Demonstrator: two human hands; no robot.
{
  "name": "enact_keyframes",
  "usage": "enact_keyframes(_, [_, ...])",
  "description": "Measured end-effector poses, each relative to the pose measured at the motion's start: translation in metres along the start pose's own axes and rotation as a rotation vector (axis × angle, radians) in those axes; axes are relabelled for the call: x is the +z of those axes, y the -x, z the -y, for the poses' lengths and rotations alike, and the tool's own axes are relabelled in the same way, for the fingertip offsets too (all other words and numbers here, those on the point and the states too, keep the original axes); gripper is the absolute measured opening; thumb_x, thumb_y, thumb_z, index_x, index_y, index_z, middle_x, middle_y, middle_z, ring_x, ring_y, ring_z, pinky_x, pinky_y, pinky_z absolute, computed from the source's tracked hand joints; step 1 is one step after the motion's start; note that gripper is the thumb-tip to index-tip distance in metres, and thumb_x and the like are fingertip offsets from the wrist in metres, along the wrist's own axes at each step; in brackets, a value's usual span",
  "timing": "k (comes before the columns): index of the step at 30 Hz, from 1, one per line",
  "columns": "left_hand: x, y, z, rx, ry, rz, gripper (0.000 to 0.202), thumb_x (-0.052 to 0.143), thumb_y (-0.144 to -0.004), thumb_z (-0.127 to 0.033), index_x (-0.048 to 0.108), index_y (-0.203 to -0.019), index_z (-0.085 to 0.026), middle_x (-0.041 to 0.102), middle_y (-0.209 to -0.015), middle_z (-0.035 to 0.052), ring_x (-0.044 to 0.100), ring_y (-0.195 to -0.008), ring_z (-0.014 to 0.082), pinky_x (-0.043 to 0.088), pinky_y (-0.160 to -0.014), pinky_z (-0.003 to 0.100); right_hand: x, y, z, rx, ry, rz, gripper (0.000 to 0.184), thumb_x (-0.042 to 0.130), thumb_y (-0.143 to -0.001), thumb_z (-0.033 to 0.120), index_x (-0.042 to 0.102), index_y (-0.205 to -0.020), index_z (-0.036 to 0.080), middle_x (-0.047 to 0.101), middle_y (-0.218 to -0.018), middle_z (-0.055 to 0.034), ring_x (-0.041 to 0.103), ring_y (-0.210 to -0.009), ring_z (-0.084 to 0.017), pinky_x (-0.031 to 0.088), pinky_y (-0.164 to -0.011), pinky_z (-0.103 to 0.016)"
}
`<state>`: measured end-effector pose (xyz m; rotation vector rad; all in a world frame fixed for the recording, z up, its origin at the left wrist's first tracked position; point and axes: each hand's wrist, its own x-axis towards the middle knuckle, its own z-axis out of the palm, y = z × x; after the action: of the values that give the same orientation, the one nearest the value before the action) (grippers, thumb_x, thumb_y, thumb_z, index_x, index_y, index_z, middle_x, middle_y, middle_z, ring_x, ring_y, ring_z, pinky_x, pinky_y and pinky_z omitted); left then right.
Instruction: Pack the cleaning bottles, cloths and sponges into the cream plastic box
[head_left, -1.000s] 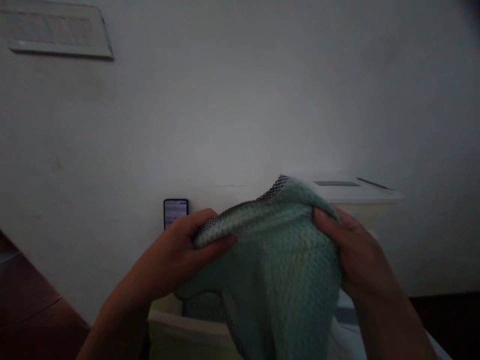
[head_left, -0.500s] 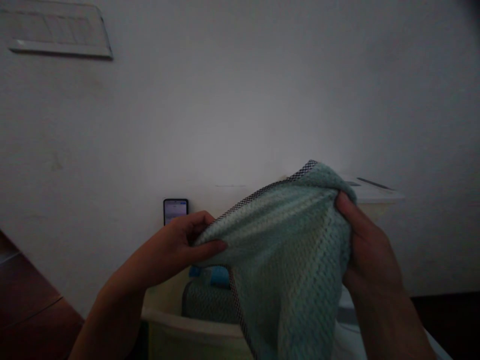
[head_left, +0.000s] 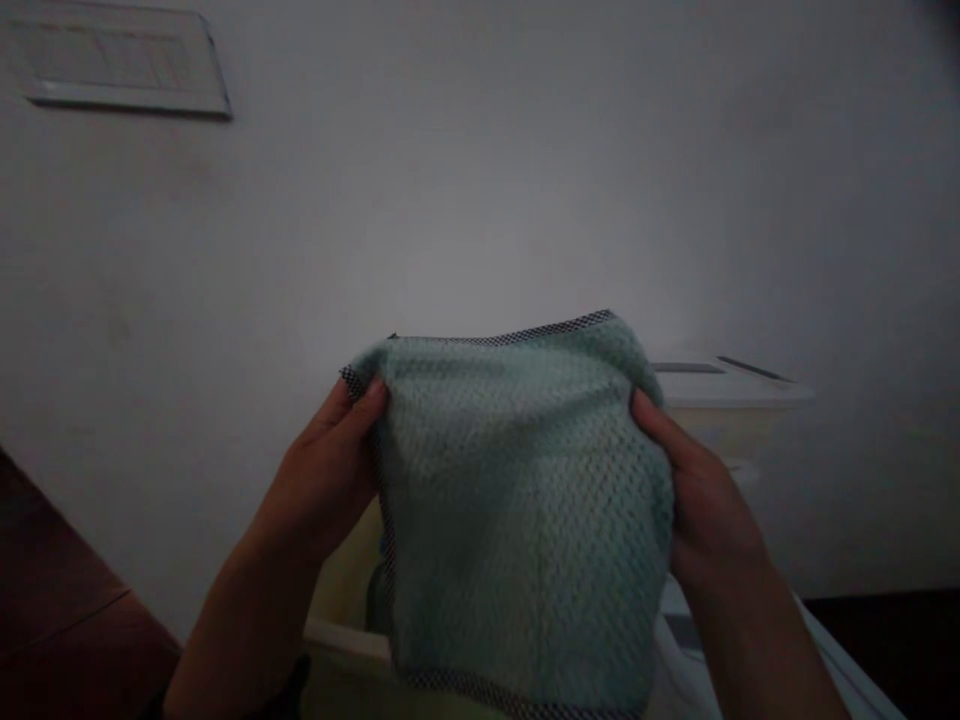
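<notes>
A pale green, textured cleaning cloth [head_left: 517,500] with a black-and-white checked border hangs spread between my hands. My left hand [head_left: 330,465] pinches its upper left corner, thumb in front. At the upper right side, my right hand [head_left: 701,480] grips the cloth with the thumb on the front and the fingers behind it, out of sight. Below and behind the cloth stands a pale yellowish bin [head_left: 349,640], mostly covered by it.
Behind the cloth at right is a white-lidded container [head_left: 739,395] against the pale wall [head_left: 480,180]. A white-framed panel [head_left: 127,60] is on the wall at upper left. Reddish-brown floor [head_left: 60,590] shows at lower left, and a white surface [head_left: 847,660] at lower right.
My left hand has risen to the cloth's upper left corner, and the cloth has gone from bunched and slanting to spread nearly flat. It now covers the phone and most of the bin's contents.
</notes>
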<state>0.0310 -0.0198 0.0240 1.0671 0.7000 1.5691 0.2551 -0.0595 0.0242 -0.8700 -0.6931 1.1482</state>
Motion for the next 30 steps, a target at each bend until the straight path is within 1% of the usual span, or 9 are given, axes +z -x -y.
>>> enact_keyframes(3, [0.005,0.003,0.000,0.077,-0.148,-0.055,0.015,0.059,-0.083,-0.024,0.066,-0.095,-0.026,0.063,-0.077,-0.0034,0.054,-0.063,0.0093,0.045,-0.054,0.014,0.000,-0.001,-0.004,0.009,-0.004,0.062,0.023,0.069,-0.072,0.036,0.071,-0.092,0.025,0.074,-0.095,-0.0020,0.064,-0.100,-0.026,0.051,-0.087,-0.037])
enact_keyframes(6, [0.007,0.005,-0.001,0.163,-0.333,-0.042,0.012,0.059,-0.083,-0.029,0.066,-0.093,-0.025,0.061,-0.074,-0.0042,0.052,-0.064,0.0095,0.042,-0.054,0.014,-0.001,-0.002,-0.006,-0.024,-0.002,0.193,0.020,0.068,-0.074,0.032,0.071,-0.093,0.025,0.073,-0.097,-0.0015,0.065,-0.099,-0.024,0.050,-0.088,-0.035])
enact_keyframes(11, [0.009,0.009,-0.006,0.147,-0.465,-0.034,0.020,0.057,-0.082,-0.038,0.065,-0.093,-0.023,0.060,-0.073,-0.0031,0.053,-0.064,0.0117,0.040,-0.051,0.017,-0.002,-0.002,-0.006,0.003,-0.020,0.327,0.020,0.064,-0.076,0.024,0.071,-0.095,0.022,0.074,-0.094,-0.0016,0.067,-0.087,-0.018,0.053,-0.075,-0.026])
enact_keyframes(15, [0.008,0.013,-0.011,0.104,-0.581,0.162,0.024,0.067,-0.071,-0.039,0.063,-0.087,-0.021,0.062,-0.072,-0.0024,0.055,-0.064,0.0144,0.042,-0.052,0.020,-0.004,-0.002,-0.005,0.042,0.035,0.373,0.025,0.070,-0.068,0.017,0.070,-0.093,0.023,0.074,-0.084,-0.0004,0.069,-0.072,-0.016,0.054,-0.063,-0.022])
enact_keyframes(17, [0.008,0.014,-0.012,0.127,-0.682,0.227,0.026,0.072,-0.065,-0.037,0.062,-0.083,-0.020,0.061,-0.070,-0.0027,0.055,-0.064,0.0152,0.043,-0.054,0.021,-0.004,-0.003,-0.006,0.058,0.064,0.374,0.024,0.073,-0.067,0.019,0.070,-0.091,0.024,0.074,-0.079,0.0011,0.068,-0.066,-0.014,0.053,-0.059,-0.021])
enact_keyframes(19, [0.007,0.015,-0.013,0.142,-0.760,0.224,0.023,0.071,-0.067,-0.039,0.062,-0.077,-0.020,0.060,-0.067,-0.0026,0.054,-0.063,0.0150,0.042,-0.054,0.021,-0.005,-0.003,-0.006,0.071,0.088,0.372,0.020,0.076,-0.067,0.023,0.071,-0.086,0.024,0.073,-0.073,0.0018,0.067,-0.060,-0.013,0.053,-0.057,-0.020])
enact_keyframes(24, [-0.002,0.013,-0.009,0.127,-0.687,0.071,0.030,0.059,-0.077,-0.047,0.059,-0.065,-0.020,0.058,-0.065,-0.0029,0.053,-0.063,0.0137,0.041,-0.055,0.020,-0.003,-0.003,-0.005,0.008,0.062,0.187,0.020,0.075,-0.068,0.037,0.073,-0.079,0.022,0.071,-0.063,0.0003,0.067,-0.058,-0.016,0.055,-0.059,-0.026])
enact_keyframes(27, [-0.007,0.011,-0.009,0.098,-0.593,-0.025,0.030,0.059,-0.077,-0.050,0.062,-0.069,-0.020,0.060,-0.067,-0.0027,0.054,-0.062,0.0137,0.041,-0.054,0.021,-0.002,-0.003,-0.004,-0.067,0.032,0.075,0.022,0.073,-0.069,0.039,0.073,-0.083,0.022,0.073,-0.070,-0.0011,0.070,-0.071,-0.021,0.056,-0.070,-0.032])
enact_keyframes(30, [-0.004,0.011,-0.012,0.047,-0.531,-0.087,0.037,0.056,-0.077,-0.055,0.064,-0.071,-0.020,0.061,-0.065,-0.0017,0.054,-0.059,0.0137,0.040,-0.049,0.020,-0.001,-0.004,-0.005,-0.110,0.033,0.038,0.025,0.071,-0.070,0.041,0.072,-0.088,0.023,0.074,-0.079,-0.0012,0.070,-0.080,-0.022,0.055,-0.076,-0.033])
